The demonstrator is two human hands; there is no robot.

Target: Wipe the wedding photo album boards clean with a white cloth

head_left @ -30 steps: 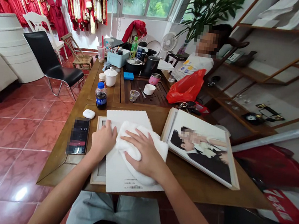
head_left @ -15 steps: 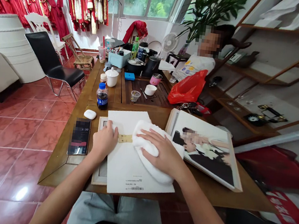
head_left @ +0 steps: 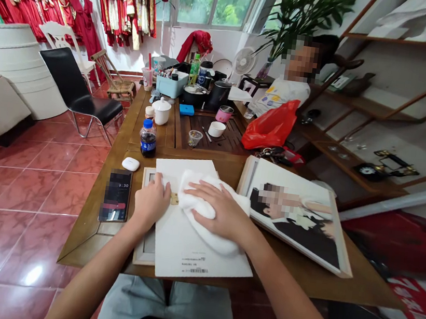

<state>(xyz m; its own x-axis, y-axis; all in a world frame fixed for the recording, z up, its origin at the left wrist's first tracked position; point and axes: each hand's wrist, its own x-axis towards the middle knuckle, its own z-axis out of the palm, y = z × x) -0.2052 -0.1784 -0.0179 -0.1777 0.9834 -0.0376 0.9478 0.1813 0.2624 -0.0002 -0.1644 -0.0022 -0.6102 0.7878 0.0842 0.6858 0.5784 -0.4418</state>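
Observation:
My left hand (head_left: 151,201) rests on the left side of a white board (head_left: 170,248), its fingers laid on the surface and holding nothing. A folded white towel (head_left: 209,235) is under my right hand (head_left: 222,208), whose fingers are bent over it and press it to the board. Between the two hands shows a small tan patch (head_left: 174,198), partly covered by the towel. Small print and a barcode run along the board's near edge. Below the board, a pale picture frame (head_left: 144,259) sticks out at the left.
On the right lies a framed photo (head_left: 296,212). A phone (head_left: 116,196), a white earbud case (head_left: 131,164) and a dark drink bottle (head_left: 148,140) stand or lie on the left. Further back are a white cup (head_left: 216,128) and a red plastic bag (head_left: 272,128). A person (head_left: 280,95) sits beyond.
My right hand has slid leftward over the board with the towel, covering more of the tan patch. My left hand stays at its place on the board.

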